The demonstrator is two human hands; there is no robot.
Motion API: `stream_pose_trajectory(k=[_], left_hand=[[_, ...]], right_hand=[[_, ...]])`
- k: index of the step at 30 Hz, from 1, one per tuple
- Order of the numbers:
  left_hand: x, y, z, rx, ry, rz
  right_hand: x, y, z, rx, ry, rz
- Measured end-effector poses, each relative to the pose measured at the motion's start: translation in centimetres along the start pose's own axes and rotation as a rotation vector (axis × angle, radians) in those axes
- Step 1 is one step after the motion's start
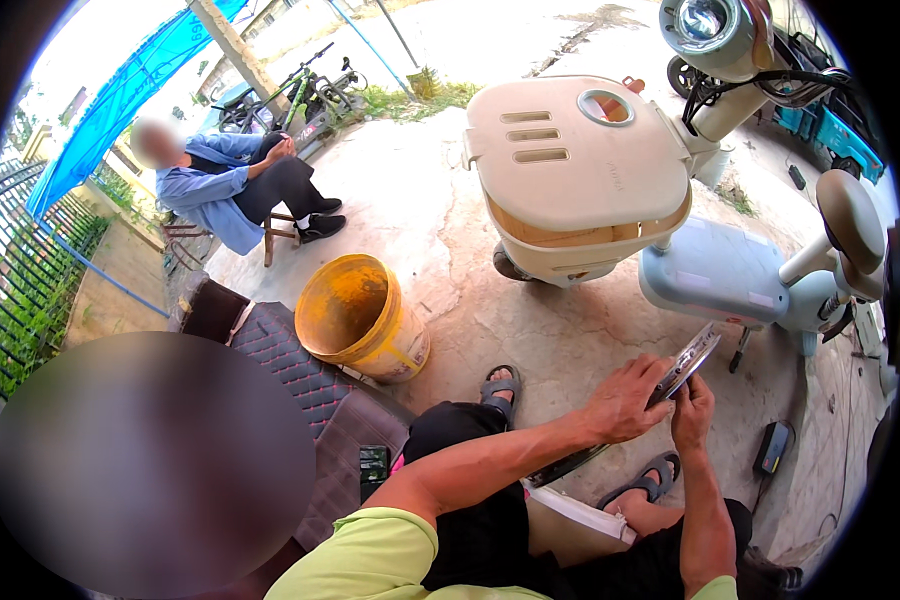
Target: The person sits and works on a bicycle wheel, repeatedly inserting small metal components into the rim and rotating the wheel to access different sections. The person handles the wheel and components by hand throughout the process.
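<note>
Left hand (625,400): clenched over the near rim of a round metal disc (692,358), knuckles up.
Right hand (692,408): fingers pinching the disc's lower edge from beneath.
Disc: held tilted on edge, at 4 o'clock in view, above the concrete floor (530,330) between the sandalled feet.
Surroundings: pale scooter (590,180) at 1 o'clock; yellow bucket (362,318) at 9 o'clock of the hands.
Risk: narrow edge grip; disc may slip, likely striking a foot (500,388).
</note>
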State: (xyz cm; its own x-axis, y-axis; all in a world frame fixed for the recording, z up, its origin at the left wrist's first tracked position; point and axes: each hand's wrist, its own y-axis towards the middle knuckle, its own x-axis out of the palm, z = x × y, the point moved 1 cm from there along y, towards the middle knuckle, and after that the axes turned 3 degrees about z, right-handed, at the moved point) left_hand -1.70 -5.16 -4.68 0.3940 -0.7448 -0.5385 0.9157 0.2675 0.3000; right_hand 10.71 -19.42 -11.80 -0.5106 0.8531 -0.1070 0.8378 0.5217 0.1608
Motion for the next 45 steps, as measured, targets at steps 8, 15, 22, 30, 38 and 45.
stream_pose_trajectory(k=[8, 15, 22, 30, 38, 45], left_hand=[[-0.7, 0.0, -0.1, -0.019, -0.037, -0.013], [-0.2, -0.1, -0.3, 0.003, -0.052, 0.002], [-0.3, -0.1, -0.2, 0.013, -0.045, -0.002], [-0.6, 0.0, 0.0, -0.003, -0.034, -0.016], [-0.5, 0.1, 0.1, -0.028, -0.048, -0.032], [-0.2, 0.2, 0.1, -0.017, -0.059, -0.030]], right_hand=[[-0.5, 0.9, 0.8, 0.156, 0.187, -0.145], [0.7, 0.0, 0.6, -0.016, -0.001, -0.001], [-0.4, 0.6, 0.9, 0.028, -0.040, -0.115], [-0.2, 0.5, 0.3, 0.046, -0.008, -0.148], [1.0, -0.8, -0.7, -0.089, -0.224, 0.032], [0.7, -0.6, -0.5, -0.010, -0.019, 0.005]])
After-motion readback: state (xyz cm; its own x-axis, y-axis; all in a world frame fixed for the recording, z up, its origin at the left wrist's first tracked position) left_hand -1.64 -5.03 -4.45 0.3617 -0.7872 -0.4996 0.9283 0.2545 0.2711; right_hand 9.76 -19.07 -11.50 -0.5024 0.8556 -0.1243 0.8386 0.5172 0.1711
